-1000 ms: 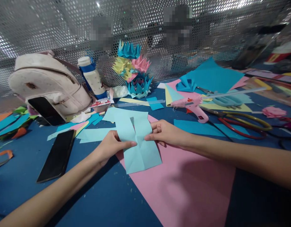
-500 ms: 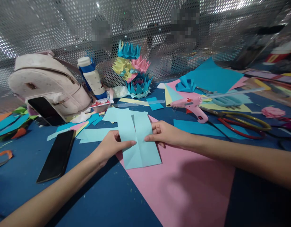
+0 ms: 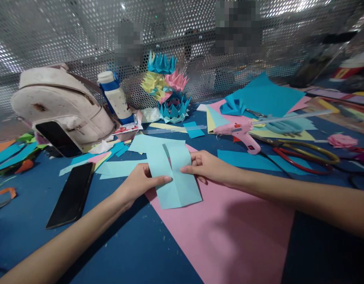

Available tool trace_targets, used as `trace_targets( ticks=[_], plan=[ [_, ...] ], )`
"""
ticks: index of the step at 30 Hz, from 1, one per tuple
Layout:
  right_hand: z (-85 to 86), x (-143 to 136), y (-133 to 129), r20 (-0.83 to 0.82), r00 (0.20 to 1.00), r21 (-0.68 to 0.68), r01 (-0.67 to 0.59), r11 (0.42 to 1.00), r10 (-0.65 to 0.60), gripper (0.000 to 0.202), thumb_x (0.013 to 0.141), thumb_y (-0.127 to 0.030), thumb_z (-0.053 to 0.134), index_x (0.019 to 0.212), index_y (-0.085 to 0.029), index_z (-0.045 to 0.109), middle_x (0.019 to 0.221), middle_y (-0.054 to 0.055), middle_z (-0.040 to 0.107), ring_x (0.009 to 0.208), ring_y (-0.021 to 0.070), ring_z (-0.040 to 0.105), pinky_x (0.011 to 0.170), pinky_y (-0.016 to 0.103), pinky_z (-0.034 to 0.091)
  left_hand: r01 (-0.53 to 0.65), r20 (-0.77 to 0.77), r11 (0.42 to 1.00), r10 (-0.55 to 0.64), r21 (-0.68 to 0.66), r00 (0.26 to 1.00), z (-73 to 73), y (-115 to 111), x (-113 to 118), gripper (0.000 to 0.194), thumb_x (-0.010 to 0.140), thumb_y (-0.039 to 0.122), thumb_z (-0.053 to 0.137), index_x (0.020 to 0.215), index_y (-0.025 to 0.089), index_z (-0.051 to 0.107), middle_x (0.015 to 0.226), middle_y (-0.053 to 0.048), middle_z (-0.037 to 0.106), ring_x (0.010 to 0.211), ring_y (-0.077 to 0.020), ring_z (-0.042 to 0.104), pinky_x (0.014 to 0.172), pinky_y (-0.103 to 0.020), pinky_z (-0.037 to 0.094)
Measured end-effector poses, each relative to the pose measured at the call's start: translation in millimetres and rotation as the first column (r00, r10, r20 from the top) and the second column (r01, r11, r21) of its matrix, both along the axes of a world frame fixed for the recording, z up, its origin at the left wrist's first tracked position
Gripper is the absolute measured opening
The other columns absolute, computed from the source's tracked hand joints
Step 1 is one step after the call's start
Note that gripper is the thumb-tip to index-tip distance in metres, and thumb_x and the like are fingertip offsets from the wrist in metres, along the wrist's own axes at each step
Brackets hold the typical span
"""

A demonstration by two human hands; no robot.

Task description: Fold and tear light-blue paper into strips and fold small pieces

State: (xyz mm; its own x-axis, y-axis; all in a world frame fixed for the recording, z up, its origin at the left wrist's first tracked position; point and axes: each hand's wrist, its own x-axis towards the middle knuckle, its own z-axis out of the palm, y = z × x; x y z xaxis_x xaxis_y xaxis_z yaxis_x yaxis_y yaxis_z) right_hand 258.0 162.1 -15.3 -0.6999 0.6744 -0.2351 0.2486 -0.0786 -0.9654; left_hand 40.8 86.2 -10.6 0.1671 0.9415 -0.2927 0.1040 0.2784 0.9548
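The left hand (image 3: 142,179) and right hand (image 3: 204,166) each pinch one side of the pale-blue paper (image 3: 182,194) over a pink sheet (image 3: 247,236) on the blue table (image 3: 119,252), before a perforated metal screen (image 3: 78,43).

This is a papercraft workspace, shown by a creased pale-turquoise paper sheet (image 3: 182,193) over a scrap-strewn blue tabletop (image 3: 125,244) bearing a pink plastic glue gun (image 3: 241,134), red-and-yellow-handled metal scissors (image 3: 288,142) and multicoloured folded-paper flowers (image 3: 174,82).

light-blue sheet (image 3: 182,193): matt paper, creased | glue gun (image 3: 233,129): smooth plastic | divider (image 3: 81,31): shiny perforated metal
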Motion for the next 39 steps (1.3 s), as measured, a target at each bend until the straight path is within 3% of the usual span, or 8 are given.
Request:
trace_targets(
  ticks=[6,12,18,23,32,36,39],
  plan=[
    [-4.0,1.8,3.9,0.042,0.998,-0.003,-0.054,0.999,0.054,0.036,0.064,-0.038,0.082,0.085,-0.013,0.067,0.049,-0.006,0.054,0.038,0.0057,0.045,0.035,0.017,0.035,-0.040,-0.010,0.999,0.040,-0.009,0.999,-0.7,-0.4,0.2,0.038,0.063,0.027,0.085,0.098,0.016,0.074,0.098,-0.009,0.077,0.095,-0.0270,0.070,0.086,-0.037,0.054],
    [-5.7,0.8,3.9,0.025,0.999,-0.002,-0.030,1.000,0.030,0.035,0.066,-0.037,0.081,0.088,-0.013,0.067,0.048,-0.006,0.055,0.036,0.0049,0.043,0.033,0.016,0.031,-0.062,0.022,0.998,0.061,0.022,0.998,-2.6,-0.4,0.1,0.037,0.063,0.028,0.085,0.095,0.014,0.074,0.100,-0.010,0.076,0.095,-0.0270,0.069,0.087,-0.036,0.053],
    [-2.2,-0.2,2.9,-0.017,1.000,-0.016,-0.020,1.000,0.020,0.037,0.069,-0.040,0.079,0.091,-0.014,0.064,0.052,-0.006,0.056,0.035,0.0049,0.044,0.033,0.016,0.033,-0.006,-0.023,1.000,0.005,-0.024,1.000,-0.7,-1.1,1.4,0.036,0.065,0.032,0.083,0.096,0.016,0.075,0.098,-0.008,0.077,0.090,-0.0245,0.071,0.080,-0.034,0.055],
    [-5.0,1.4,4.8,0.019,0.998,-0.003,-0.060,0.998,0.060,0.036,0.067,-0.039,0.081,0.087,-0.013,0.065,0.051,-0.006,0.055,0.037,0.0059,0.046,0.034,0.017,0.035,-0.036,-0.037,0.999,0.035,-0.012,0.999,-1.8,-1.1,2.2,0.032,0.065,0.032,0.083,0.092,0.016,0.076,0.093,-0.008,0.077,0.081,-0.0231,0.071,0.072,-0.031,0.054],
    [-1.8,-0.4,2.2,-0.023,0.999,0.000,-0.037,0.999,0.037,0.032,0.069,-0.036,0.079,0.085,-0.012,0.065,0.055,-0.004,0.057,0.037,0.0037,0.044,0.034,0.015,0.034,-0.051,0.047,0.999,0.052,-0.013,0.998,-2.8,-2.2,1.6,0.032,0.064,0.024,0.084,0.094,0.015,0.075,0.092,-0.008,0.077,0.083,-0.0221,0.070,0.076,-0.030,0.053],
    [-3.2,1.5,4.3,0.006,0.996,-0.011,-0.085,0.996,0.085,0.035,0.070,-0.037,0.079,0.091,-0.013,0.066,0.067,-0.001,0.062,0.043,0.0048,0.049,0.036,0.015,0.038,-0.061,0.073,0.998,0.062,-0.015,0.995,-3.1,-2.4,1.7,0.030,0.068,0.024,0.082,0.096,0.016,0.075,0.089,-0.007,0.077,0.082,-0.0204,0.070,0.076,-0.030,0.053],
    [-4.3,2.8,5.7,0.059,0.991,0.006,-0.119,0.993,0.119,0.036,0.067,-0.039,0.080,0.088,-0.012,0.068,0.063,0.000,0.061,0.046,0.0062,0.051,0.037,0.015,0.040,-0.057,0.073,0.998,0.056,0.007,0.996,-2.9,-1.9,2.0,0.028,0.068,0.025,0.082,0.094,0.017,0.075,0.089,-0.006,0.077,0.081,-0.0190,0.069,0.075,-0.028,0.053]
  ],
)
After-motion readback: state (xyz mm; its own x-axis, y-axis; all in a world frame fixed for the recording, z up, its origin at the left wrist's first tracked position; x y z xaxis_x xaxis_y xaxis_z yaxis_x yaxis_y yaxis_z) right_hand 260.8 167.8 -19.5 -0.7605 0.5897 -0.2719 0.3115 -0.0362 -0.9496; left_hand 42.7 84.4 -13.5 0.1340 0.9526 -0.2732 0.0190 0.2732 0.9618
